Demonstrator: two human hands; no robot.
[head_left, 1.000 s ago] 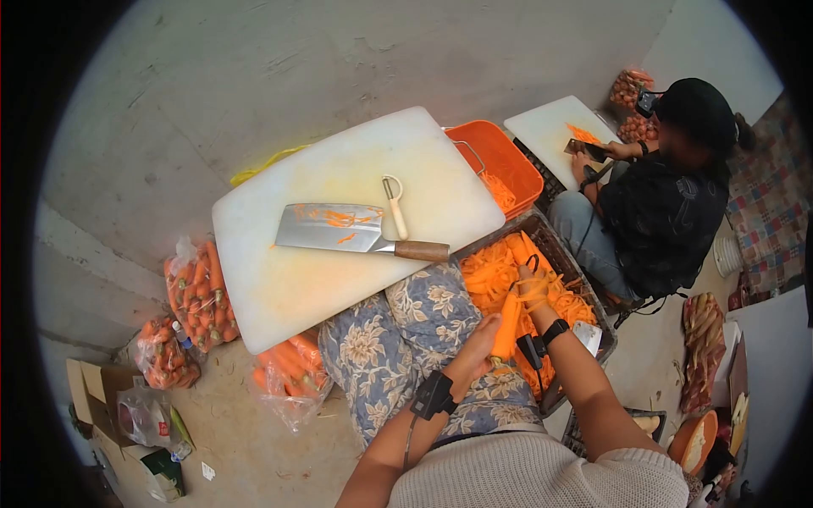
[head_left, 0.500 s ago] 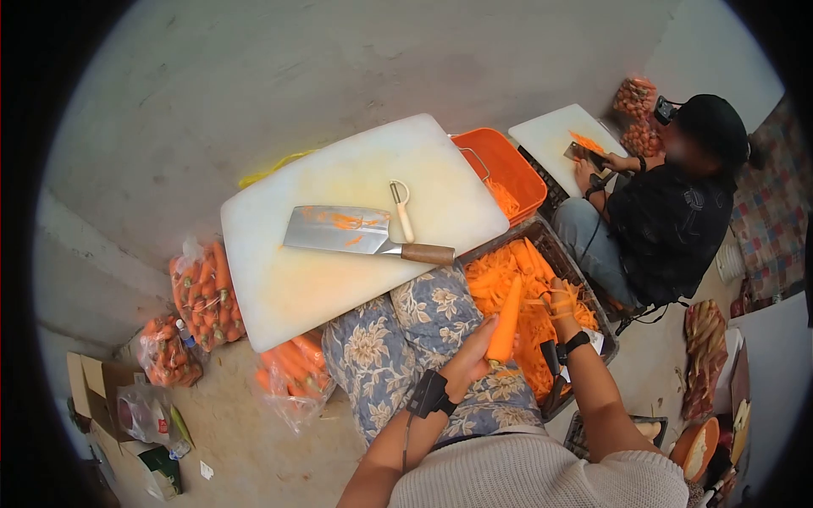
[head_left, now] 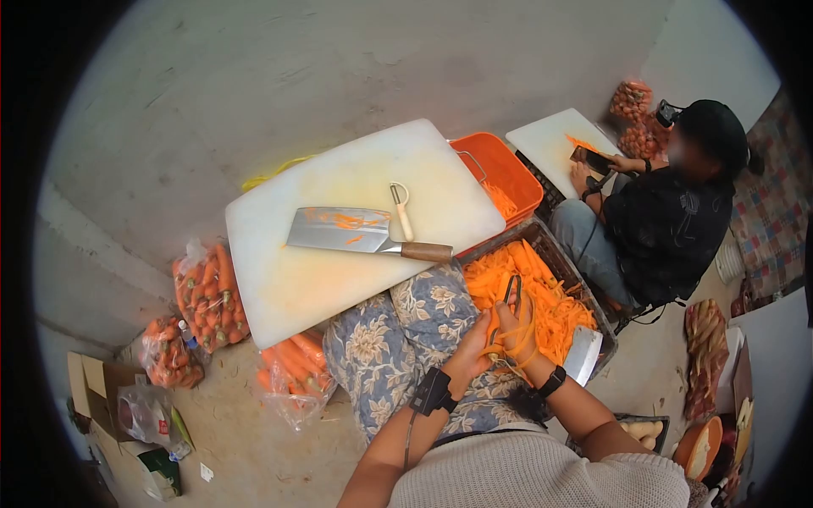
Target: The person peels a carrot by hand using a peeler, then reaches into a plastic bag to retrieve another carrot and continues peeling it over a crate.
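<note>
My left hand (head_left: 471,349) is closed around a carrot (head_left: 494,328), mostly hidden between my hands. Close beside it, my right hand (head_left: 518,334) is closed on a dark peeler (head_left: 511,289) whose frame sticks up past the fingers. Thin orange peel strips hang over the right hand. Both hands are above my lap, at the near side of a dark crate (head_left: 608,339) heaped with carrot peelings (head_left: 542,296). A broad metal blade (head_left: 583,356) lies by the crate's near corner, beyond my right wrist.
A white cutting board (head_left: 339,182) ahead holds a cleaver (head_left: 339,230) and a pale-handled peeler (head_left: 401,212). An orange bin (head_left: 500,161) stands behind the crate. Bagged carrots (head_left: 207,292) sit at left. At right, a co-worker (head_left: 669,212) cuts at another board (head_left: 542,148).
My right hand has come back from the peelings to the left hand, and a dark peeler now shows there. The carrot, upright and plain before, is now mostly hidden.
</note>
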